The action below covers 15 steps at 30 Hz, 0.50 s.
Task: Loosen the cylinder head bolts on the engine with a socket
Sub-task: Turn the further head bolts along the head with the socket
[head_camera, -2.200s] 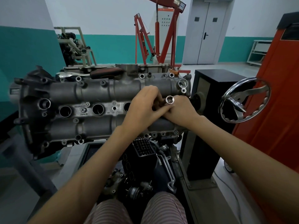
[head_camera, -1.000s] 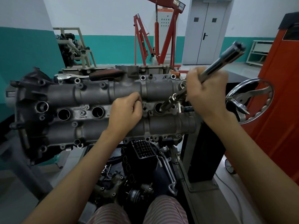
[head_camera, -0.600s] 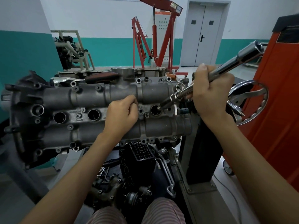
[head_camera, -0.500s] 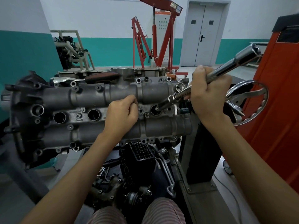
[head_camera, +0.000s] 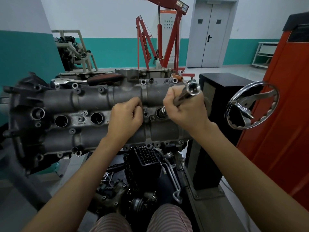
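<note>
A: Nearest us our striped trousers (head_camera: 168, 218) show at the bottom edge, with loose engine parts (head_camera: 133, 195) on the floor ahead of our knees. Which step are we on?

B: Seating the tool, we judge. Our right hand (head_camera: 185, 113) is wrapped round the socket wrench (head_camera: 185, 95), whose lower end sits in the rightmost well (head_camera: 161, 113) of the engine (head_camera: 93, 104). Our left hand (head_camera: 125, 119) is curled into a fist holding nothing, knuckles resting on the casting beside that well.

A: The next move?

B: Probably feeling the socket bite on the bolt, hidden down the well, then turning to loosen.

A: And beyond?

B: A chrome handwheel (head_camera: 252, 106) on the stand to our right, a ratchet (head_camera: 93, 79) lying along the engine's far edge, then a red hoist (head_camera: 168, 39), a teal-banded wall and grey doors (head_camera: 211, 34).
</note>
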Motion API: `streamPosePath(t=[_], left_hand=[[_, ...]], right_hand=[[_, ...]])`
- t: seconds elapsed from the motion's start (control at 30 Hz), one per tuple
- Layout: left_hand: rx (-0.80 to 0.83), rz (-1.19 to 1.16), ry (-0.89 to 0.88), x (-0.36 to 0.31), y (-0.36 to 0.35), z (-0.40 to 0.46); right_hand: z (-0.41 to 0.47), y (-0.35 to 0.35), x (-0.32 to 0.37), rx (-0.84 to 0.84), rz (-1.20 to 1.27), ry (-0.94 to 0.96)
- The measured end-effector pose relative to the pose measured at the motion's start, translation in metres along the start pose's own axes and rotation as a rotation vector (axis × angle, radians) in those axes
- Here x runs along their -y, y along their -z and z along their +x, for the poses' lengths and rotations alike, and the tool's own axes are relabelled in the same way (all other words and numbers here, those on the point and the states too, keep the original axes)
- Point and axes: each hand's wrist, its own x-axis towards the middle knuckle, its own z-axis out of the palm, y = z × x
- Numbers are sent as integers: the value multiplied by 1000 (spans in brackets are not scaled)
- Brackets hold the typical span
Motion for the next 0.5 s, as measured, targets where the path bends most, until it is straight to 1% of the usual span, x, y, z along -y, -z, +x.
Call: streamPosePath(t=[0.13,0.23,0.33,0.4,0.43,0.5], left_hand=[[-3,11,-3,-1,0,0],[4,25,-23,-3,1,0],[31,25,-43,-4,1,-1],[48,19,-48,-5,1,0],[58,22,-55,-5,1,0],[78,27,-65,-5,1,-1]], right_hand=[[-1,-10,-3,64,-83,-44],[2,-13,-2,60,-129,-55],[1,-11,-5,71,-127,13],[-7,-10,-10,124,-177,82],[-14,-11,-13,152,-216,81],[-25,-15,-20,166,-267,-34]])
